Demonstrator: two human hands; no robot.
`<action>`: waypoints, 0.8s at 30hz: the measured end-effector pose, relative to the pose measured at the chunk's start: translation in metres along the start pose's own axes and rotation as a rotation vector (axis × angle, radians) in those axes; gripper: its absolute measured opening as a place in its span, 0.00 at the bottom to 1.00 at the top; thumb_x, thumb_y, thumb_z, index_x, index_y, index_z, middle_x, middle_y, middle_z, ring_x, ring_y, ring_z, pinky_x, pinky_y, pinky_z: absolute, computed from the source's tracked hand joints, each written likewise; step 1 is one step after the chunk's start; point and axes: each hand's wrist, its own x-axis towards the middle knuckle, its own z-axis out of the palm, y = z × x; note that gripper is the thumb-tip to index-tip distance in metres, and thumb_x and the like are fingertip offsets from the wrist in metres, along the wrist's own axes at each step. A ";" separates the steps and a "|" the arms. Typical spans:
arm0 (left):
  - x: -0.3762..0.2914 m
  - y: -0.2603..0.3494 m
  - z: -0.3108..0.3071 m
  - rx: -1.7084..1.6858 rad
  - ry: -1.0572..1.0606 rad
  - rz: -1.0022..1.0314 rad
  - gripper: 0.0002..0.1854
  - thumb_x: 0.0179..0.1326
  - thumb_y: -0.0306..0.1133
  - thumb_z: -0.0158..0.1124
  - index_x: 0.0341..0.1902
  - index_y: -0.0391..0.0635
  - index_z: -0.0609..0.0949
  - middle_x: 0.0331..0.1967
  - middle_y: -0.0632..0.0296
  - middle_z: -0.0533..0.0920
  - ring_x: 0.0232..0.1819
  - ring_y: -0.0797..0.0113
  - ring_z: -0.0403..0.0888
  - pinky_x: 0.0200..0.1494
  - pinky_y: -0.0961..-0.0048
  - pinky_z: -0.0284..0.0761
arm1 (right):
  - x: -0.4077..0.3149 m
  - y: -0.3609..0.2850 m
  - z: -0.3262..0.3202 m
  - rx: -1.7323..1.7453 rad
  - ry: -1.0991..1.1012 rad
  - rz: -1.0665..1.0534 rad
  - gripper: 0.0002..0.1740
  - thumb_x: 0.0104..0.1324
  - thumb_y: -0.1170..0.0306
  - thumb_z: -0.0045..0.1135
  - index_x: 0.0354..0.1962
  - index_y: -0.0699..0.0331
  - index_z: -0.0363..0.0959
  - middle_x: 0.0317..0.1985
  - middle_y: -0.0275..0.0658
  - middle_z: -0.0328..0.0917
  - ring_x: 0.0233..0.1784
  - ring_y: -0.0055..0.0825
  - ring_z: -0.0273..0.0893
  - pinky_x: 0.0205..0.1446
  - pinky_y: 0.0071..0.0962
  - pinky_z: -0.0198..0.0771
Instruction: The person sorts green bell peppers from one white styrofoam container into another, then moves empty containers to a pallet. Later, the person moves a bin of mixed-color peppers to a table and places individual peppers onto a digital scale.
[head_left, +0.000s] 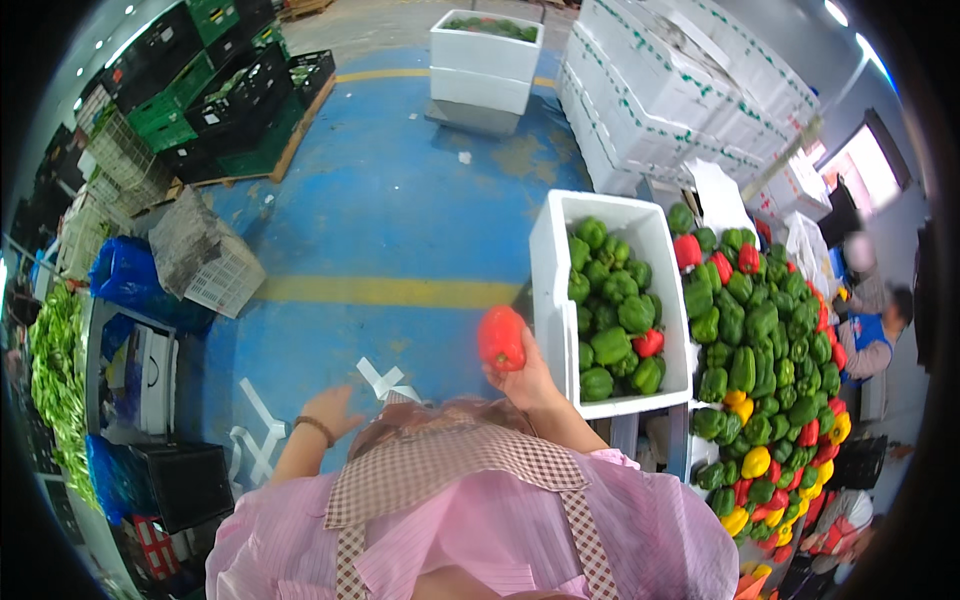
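My right hand (525, 375) is closed around a red bell pepper (502, 338) in front of my apron. My left hand (334, 411), with a bracelet at the wrist, hangs at the left with its fingers apart and holds nothing. Just right of the held pepper stands a white foam box (677, 300) with many green bell peppers (620, 287) and a red one (649, 343) inside. Beyond that box, green, red and yellow bell peppers (761, 322) lie in a large heap.
White foam boxes (637, 97) are stacked at the back right; two more (481, 86) stand ahead. Black and green crates (225, 105) rise at the back left. Leafy greens (56, 375) lie at the far left. White strips (262, 442) lie near my left hand. Co-workers (870, 337) are at the right.
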 end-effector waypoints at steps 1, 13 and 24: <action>0.000 -0.020 -0.002 -0.006 -0.025 -0.050 0.33 0.55 0.54 0.63 0.60 0.46 0.73 0.56 0.47 0.77 0.56 0.47 0.75 0.57 0.57 0.72 | 0.017 -0.001 0.009 0.018 0.036 0.025 0.32 0.70 0.40 0.40 0.62 0.50 0.62 0.55 0.33 0.72 0.50 0.33 0.72 0.51 0.34 0.70; 0.186 -0.008 -0.059 -0.497 -0.110 0.156 0.41 0.55 0.58 0.64 0.66 0.43 0.70 0.61 0.46 0.75 0.60 0.51 0.75 0.61 0.60 0.71 | 0.197 -0.083 0.028 -0.002 0.051 -0.048 0.31 0.67 0.45 0.51 0.61 0.50 0.62 0.57 0.32 0.72 0.54 0.32 0.73 0.55 0.32 0.67; 0.391 -0.141 0.015 -0.538 -0.240 -0.533 0.34 0.59 0.50 0.60 0.65 0.42 0.72 0.63 0.48 0.73 0.63 0.50 0.71 0.64 0.60 0.68 | 0.390 -0.224 0.028 0.013 0.315 0.076 0.29 0.64 0.44 0.55 0.55 0.50 0.68 0.51 0.32 0.76 0.50 0.33 0.74 0.49 0.30 0.71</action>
